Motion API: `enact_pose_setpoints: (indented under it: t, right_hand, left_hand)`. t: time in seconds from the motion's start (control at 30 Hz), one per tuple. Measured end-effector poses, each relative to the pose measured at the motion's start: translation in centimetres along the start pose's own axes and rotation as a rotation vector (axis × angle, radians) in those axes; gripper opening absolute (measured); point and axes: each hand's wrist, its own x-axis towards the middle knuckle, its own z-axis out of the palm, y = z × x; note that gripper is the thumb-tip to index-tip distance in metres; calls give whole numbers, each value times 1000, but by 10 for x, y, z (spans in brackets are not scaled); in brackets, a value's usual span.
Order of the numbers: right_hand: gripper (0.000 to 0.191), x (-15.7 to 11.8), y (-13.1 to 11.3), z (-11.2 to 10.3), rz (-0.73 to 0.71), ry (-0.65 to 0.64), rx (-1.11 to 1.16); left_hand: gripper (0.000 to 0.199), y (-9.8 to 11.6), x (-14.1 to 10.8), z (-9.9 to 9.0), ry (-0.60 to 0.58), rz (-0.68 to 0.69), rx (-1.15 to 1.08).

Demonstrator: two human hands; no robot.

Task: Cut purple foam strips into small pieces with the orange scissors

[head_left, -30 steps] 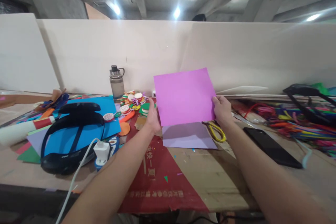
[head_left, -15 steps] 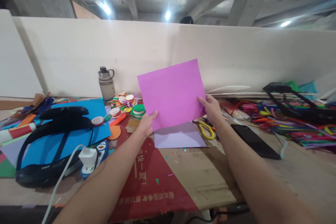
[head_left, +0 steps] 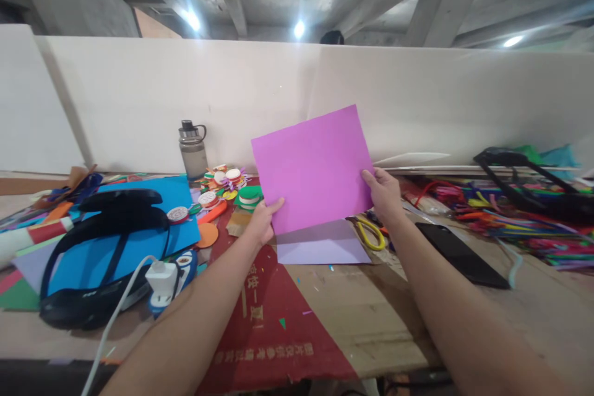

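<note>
A bright purple sheet (head_left: 315, 167) is held up, tilted, above the table by both hands. My left hand (head_left: 263, 221) pinches its lower left corner, thumb on the front face. At the right edge, my right hand (head_left: 383, 195) grips the sheet, also with the thumb in front. Beneath it a pale lilac sheet (head_left: 325, 247) lies on the cardboard, its upper part hidden by the purple one. Yellow-handled scissors (head_left: 371, 235) lie just right of the lilac sheet, partly covered.
Left are a black headset (head_left: 88, 315), blue sheets (head_left: 93, 260), a white plug (head_left: 162, 278) with cable and a bottle (head_left: 193, 154). Ribbon-like spools sit behind. A black phone (head_left: 461, 253) and colourful pipe cleaners (head_left: 533, 235) lie right. A white partition (head_left: 139, 99) stands behind.
The whole view has shifted slightly, so the table items appear a little further right. Both hands still hold the purple sheet in nearly the same pose.
</note>
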Motion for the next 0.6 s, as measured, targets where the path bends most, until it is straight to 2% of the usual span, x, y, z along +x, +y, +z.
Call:
enact_pose_setpoints:
  t: [0.07, 0.13, 0.23, 0.3, 0.37, 0.43, 0.6]
  right_hand:
    - [34, 0, 3, -2, -10, 17, -33]
    - [36, 0, 3, -5, -55, 46, -157]
    - [41, -1, -8, -4, -219, 121, -514]
    - [44, -4, -24, 6, -363, 155, -718]
    - [41, -12, -43, 27, -469, 85, -756]
    - [35, -24, -64, 57, -555, -95, -691]
    - [23, -70, -110, 156, -670, -512, -608]
  left_hand:
    - [29, -6, -4, 0, -13, -66, 16]
    - [33, -13, -8, -1, -6, -84, 20]
    - [34, -21, -10, -3, -20, -103, 25]
    - [35, -24, -10, -5, -22, -107, 27]
    - [37, -26, -8, -7, -16, -108, 28]
    - [34, -27, -7, -9, -4, -113, 26]
    - [23, -23, -7, -5, -3, -109, 44]
